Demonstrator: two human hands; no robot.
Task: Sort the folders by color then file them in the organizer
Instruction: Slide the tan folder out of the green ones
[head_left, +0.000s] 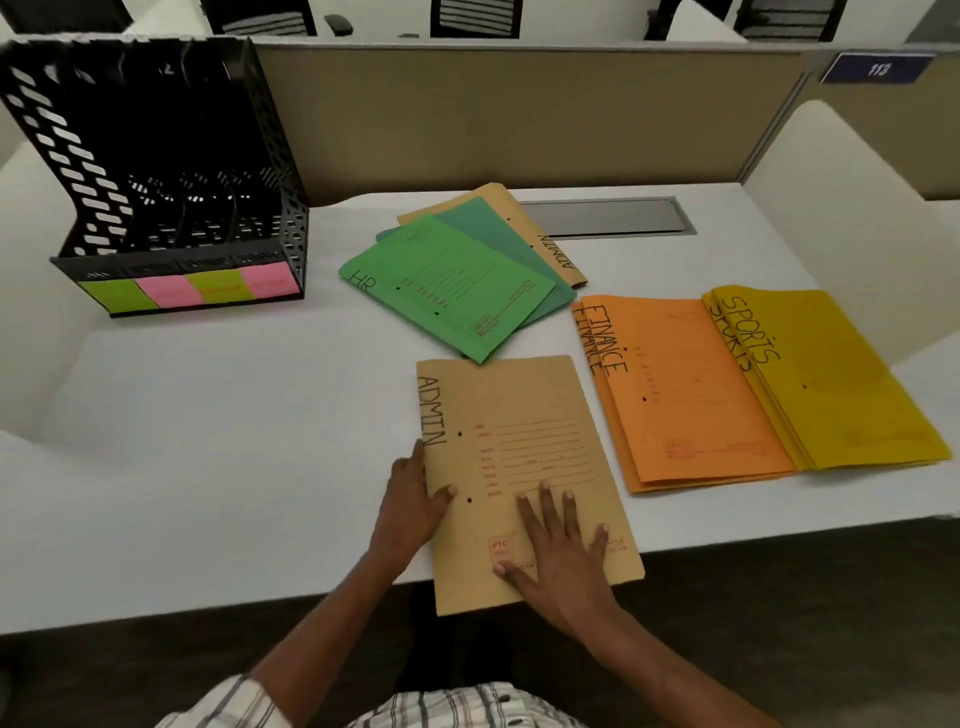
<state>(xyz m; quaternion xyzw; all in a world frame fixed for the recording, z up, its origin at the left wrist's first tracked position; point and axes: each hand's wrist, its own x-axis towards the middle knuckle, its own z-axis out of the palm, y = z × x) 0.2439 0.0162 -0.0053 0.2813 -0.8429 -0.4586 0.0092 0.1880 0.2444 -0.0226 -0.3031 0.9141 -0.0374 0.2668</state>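
A tan ADMIN folder (524, 415) lies at the desk's front edge, its lower end overhanging. My left hand (413, 512) holds its left edge, thumb on top. My right hand (563, 553) rests flat on its lower half with fingers spread. Farther back lie two green folders, the top one (447, 291) marked HR, over another tan ADMIN folder (558, 244). To the right are orange FINANCE folders (680, 395) and yellow SPORTS folders (841, 379). The black mesh organizer (171, 171) stands at the back left with green and pink labels.
The white desk (218, 441) runs to a beige partition wall (519, 114) at the back. A grey cable hatch (608, 215) sits in the desk behind the folders. White side dividers flank the desk on both sides.
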